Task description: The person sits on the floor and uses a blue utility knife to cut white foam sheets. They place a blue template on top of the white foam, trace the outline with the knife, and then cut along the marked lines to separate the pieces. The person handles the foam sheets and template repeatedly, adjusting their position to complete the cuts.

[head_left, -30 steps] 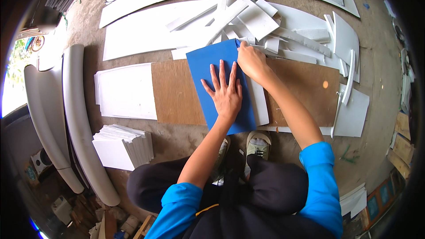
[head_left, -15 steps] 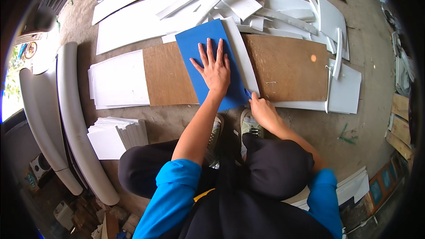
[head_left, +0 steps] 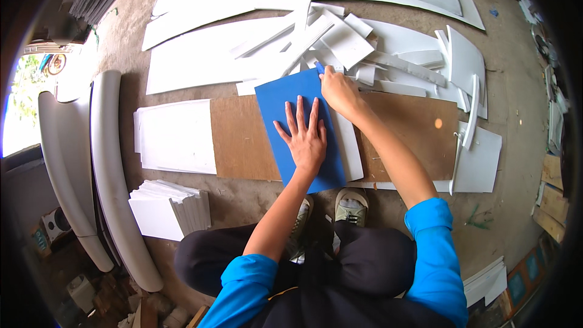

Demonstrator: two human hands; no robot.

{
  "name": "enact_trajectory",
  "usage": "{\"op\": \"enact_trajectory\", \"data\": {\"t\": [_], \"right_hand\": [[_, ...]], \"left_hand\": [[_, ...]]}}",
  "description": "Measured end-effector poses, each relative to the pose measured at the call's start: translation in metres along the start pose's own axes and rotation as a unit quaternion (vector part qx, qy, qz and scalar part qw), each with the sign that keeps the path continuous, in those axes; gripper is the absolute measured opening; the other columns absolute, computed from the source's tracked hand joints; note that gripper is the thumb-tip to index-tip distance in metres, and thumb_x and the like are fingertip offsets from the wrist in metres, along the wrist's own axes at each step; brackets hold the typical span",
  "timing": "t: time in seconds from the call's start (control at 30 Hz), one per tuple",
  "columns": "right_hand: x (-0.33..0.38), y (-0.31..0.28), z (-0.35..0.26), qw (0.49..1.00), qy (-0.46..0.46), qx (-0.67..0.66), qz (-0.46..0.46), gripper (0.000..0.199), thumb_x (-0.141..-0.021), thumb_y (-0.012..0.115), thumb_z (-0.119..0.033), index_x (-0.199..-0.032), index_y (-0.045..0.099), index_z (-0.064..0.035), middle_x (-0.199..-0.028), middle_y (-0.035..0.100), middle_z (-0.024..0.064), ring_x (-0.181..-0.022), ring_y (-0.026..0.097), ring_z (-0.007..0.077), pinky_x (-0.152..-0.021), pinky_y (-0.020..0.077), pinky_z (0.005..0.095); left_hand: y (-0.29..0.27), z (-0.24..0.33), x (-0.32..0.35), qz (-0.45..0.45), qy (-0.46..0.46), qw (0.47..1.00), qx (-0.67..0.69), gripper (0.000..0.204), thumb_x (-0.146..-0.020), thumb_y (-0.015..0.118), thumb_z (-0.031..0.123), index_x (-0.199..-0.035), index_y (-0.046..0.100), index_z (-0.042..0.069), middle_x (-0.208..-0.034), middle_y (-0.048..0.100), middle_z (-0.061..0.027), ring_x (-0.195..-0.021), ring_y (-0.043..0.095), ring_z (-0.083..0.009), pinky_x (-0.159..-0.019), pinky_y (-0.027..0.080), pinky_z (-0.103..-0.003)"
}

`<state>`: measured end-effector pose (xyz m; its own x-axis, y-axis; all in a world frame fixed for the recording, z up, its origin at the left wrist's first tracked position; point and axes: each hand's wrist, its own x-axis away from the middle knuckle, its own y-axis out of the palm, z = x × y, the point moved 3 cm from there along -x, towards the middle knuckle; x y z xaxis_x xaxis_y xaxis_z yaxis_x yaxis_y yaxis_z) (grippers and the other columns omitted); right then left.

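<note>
My left hand (head_left: pixel 306 146) lies flat on a blue rectangular board (head_left: pixel 334 173), its fingers spread. Under the board is a white sheet (head_left: pixel 351 152) whose strip shows along the board's right side. Both rest on a brown wooden board (head_left: pixel 404 136). At the blue board's far right corner, my right hand (head_left: pixel 340 90) is closed around a small blue tool, seemingly a utility knife (head_left: pixel 319 67). Most of that tool is hidden in the fist, and its blade cannot be made out.
White offcuts (head_left: pixel 346 42) lie heaped beyond the boards, on large white sheets (head_left: pixel 200 54). A stack of white pieces (head_left: pixel 158 215) stands at the near left. Farther left are long white rolls (head_left: pixel 115 176). My shoes (head_left: pixel 351 206) are close to the brown board's near edge.
My right hand has moved with the blue tool from the blue board's near right edge to its far right corner. The left hand stays pressed on the board. The whole view has shifted.
</note>
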<state>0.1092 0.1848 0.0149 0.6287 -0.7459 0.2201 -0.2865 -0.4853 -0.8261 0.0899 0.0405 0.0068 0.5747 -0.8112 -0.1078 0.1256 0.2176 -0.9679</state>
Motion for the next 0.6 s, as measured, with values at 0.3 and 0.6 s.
{"op": "enact_trajectory", "data": {"t": [0.3, 0.6], "right_hand": [[0.007, 0.008, -0.003, 0.998, 0.004, 0.047, -0.042, 0.023, -0.085, 0.045, -0.017, -0.091, 0.045, 0.0053, -0.080, 0.061, 0.0245, -0.079, 0.061, 0.0376, -0.067, 0.0505, 0.0431], [0.209, 0.029, 0.042, 0.980, 0.039, 0.010, -0.195, 0.027, -0.089, 0.039, -0.019, -0.100, 0.040, 0.0050, -0.068, 0.057, 0.0284, -0.068, 0.058, 0.0440, -0.060, 0.0471, 0.0522]], "left_hand": [[-0.002, 0.001, 0.001, -0.014, -0.002, 1.000, 0.025, 0.054, -0.083, 0.047, 0.022, -0.134, 0.030, 0.027, -0.141, 0.023, -0.0049, -0.132, 0.014, -0.0288, -0.101, 0.001, -0.058], [0.004, 0.000, 0.002, 0.023, -0.002, 1.000, 0.006, 0.050, -0.086, 0.044, 0.026, -0.134, 0.030, 0.030, -0.141, 0.023, -0.0019, -0.133, 0.013, -0.0268, -0.100, 0.001, -0.060]]}}
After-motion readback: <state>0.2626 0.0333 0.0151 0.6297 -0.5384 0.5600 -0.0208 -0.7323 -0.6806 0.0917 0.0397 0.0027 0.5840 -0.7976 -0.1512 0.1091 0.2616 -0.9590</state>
